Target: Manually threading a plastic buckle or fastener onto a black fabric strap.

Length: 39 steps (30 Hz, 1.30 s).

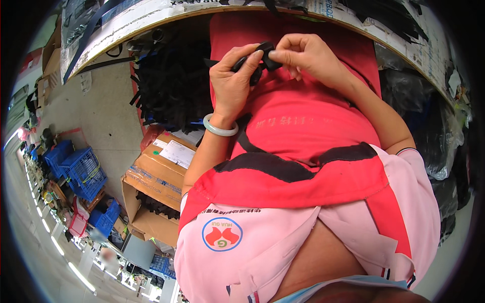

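Note:
Above my red apron (313,111), near the table's edge, both hands are together at a small bundle of black pieces (271,56). My left hand (233,76), with a pale bangle on its wrist, is closed around the bundle, its thumb pressing on top. A flat black end sticks out to the left of that hand. Thumb and forefinger of my right hand (309,56) pinch the bundle's right edge, the other fingers curled. The bundle has a blocky upper part and rounded dark parts below; its exact kind is unclear.
A white-topped table (166,22) with black strips curves across the far side. Many black strips (172,86) hang or lie in a heap at left. An open cardboard box (156,177) stands by my left arm; blue crates (83,171) are farther left. Plastic bags (439,131) lie at right.

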Available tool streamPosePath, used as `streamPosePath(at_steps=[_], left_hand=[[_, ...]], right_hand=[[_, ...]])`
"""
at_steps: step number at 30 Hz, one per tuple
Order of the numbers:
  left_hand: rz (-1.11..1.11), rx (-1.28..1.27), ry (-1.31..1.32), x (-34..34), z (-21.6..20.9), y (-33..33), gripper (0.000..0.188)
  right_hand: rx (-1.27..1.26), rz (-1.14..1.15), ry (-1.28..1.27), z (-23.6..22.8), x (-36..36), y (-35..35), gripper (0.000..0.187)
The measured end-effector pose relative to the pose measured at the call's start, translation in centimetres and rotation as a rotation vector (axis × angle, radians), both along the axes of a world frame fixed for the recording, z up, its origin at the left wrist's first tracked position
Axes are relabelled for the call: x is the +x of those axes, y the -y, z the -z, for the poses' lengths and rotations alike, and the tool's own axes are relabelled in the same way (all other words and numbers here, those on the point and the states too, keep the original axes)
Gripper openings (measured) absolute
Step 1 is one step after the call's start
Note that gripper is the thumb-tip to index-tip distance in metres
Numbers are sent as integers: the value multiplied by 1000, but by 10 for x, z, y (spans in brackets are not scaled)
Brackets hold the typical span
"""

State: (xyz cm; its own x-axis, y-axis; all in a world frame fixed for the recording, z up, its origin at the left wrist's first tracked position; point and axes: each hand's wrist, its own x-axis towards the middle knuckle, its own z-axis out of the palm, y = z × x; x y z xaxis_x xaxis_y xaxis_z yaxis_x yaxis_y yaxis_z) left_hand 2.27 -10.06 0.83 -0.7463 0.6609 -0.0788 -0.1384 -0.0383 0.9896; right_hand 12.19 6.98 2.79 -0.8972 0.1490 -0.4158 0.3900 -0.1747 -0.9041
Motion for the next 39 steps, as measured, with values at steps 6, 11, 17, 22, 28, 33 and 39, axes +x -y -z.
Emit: streamPosePath(at_steps=[6,11,17,22,28,33,39], left_hand=[[133,-42,23,-7,-3,24,12],[166,-438,119,-34,-39,94,16],[-249,-491,-115,-57,-19,145,30],[154,-222,50,-20,-8,59,63],[234,-137,340,-17,-4,24,55],[339,-229,137,-17,14,19,23],[309,-47,660,-35,23,22,19]], right_hand=[[-385,-105,78,19,-8,0,20],[-53,80,-29,43,-24,-6,22],[159,-165,-34,36,-21,8,19],[249,-308,-273,16,-37,33,22],[50,-157,63,5,-22,-1,21],[88,-255,5,19,-16,-5,21],[676,83,-364,-9,-30,-33,22]])
